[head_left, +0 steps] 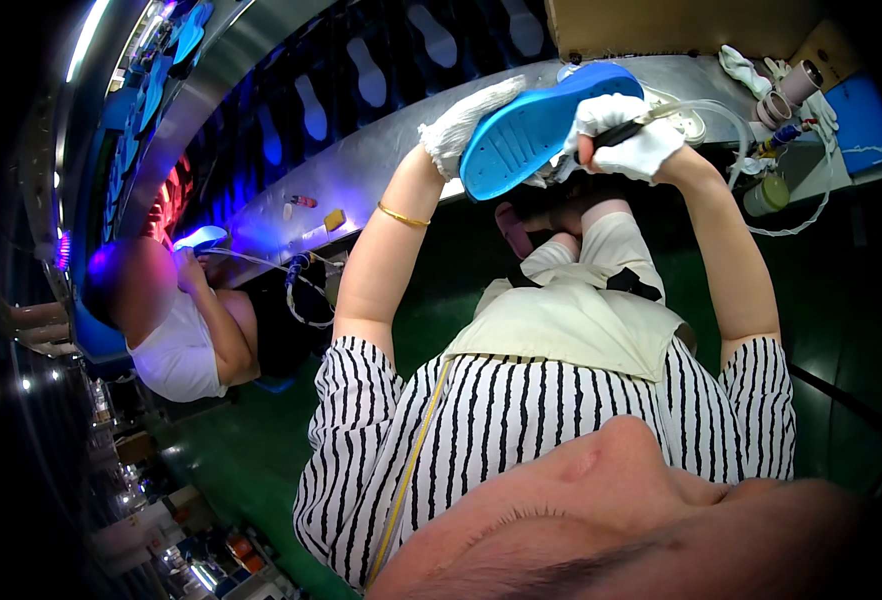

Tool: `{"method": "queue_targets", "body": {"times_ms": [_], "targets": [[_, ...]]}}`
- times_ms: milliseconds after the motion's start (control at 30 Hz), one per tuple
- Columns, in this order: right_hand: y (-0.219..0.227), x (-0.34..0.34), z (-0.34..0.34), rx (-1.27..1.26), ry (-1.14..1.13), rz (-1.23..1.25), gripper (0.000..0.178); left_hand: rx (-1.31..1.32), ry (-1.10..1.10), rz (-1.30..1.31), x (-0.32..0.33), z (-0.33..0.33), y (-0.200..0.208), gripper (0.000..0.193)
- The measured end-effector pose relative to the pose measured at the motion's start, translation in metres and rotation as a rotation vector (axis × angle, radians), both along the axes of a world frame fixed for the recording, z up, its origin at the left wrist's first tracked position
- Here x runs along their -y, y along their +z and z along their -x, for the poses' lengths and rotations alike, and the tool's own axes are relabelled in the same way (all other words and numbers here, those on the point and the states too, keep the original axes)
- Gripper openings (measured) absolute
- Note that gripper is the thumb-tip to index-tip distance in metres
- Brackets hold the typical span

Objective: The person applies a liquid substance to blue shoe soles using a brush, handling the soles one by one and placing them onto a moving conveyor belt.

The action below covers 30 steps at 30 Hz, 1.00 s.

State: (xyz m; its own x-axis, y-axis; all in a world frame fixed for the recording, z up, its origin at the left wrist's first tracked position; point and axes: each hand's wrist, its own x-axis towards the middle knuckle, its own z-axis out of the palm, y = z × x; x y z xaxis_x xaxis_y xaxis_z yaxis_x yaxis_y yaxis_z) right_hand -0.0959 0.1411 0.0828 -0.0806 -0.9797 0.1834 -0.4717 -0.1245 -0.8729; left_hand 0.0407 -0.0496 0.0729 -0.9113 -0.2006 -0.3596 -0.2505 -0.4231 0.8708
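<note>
We have one blue shoe sole (521, 140) in work, raised and tilted over the near edge of the metal counter (361, 185), between our two gloved hands. Our left hand (473, 122) wraps the sole's left edge and steadies it. Our right hand (636, 145) is closed around a slim black tool (617, 134), held like a pen near the sole's lower right edge; we cannot tell whether the tip touches. A clear tube (716, 105) loops away just beside the right hand.

As far as we can judge, work on this sole is under way: it is gripped, the tool is brought up to it, and it is not yet set down. Its slotted face looks whole, but we cannot tell how much of the edge is done or left. Beyond the counter, pale soles (371, 75) lie in a row, clear of our hands; whether those are finished, we cannot tell.
</note>
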Motion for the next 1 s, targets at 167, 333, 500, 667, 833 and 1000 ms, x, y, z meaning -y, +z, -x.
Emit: {"method": "queue_targets", "body": {"times_ms": [167,333,500,667,833,1000], "targets": [[-0.01,-0.004,-0.029,0.388,-0.202,0.205,0.01,-0.301,0.033,-0.457,-0.014,0.0,-0.009,0.062],[-0.027,-0.001,-0.072,0.138,-0.205,0.348,0.012,-0.545,0.192,-0.573,-0.018,0.005,-0.037,0.057],[-0.017,-0.001,-0.052,0.66,-0.237,0.182,0.006,-0.52,0.236,-0.571,-0.03,-0.002,-0.045,0.056],[-0.007,0.008,-0.057,-0.212,-0.34,0.649,0.014,-0.56,0.242,-0.633,-0.03,-0.002,-0.047,0.056],[-0.006,0.001,-0.052,0.291,-0.133,0.333,0.007,-0.579,0.194,-0.707,-0.029,-0.011,-0.043,0.059],[-0.004,0.03,0.011,0.422,-0.63,0.569,0.006,-0.572,0.063,-0.647,-0.054,-0.012,-0.026,0.066]]}}
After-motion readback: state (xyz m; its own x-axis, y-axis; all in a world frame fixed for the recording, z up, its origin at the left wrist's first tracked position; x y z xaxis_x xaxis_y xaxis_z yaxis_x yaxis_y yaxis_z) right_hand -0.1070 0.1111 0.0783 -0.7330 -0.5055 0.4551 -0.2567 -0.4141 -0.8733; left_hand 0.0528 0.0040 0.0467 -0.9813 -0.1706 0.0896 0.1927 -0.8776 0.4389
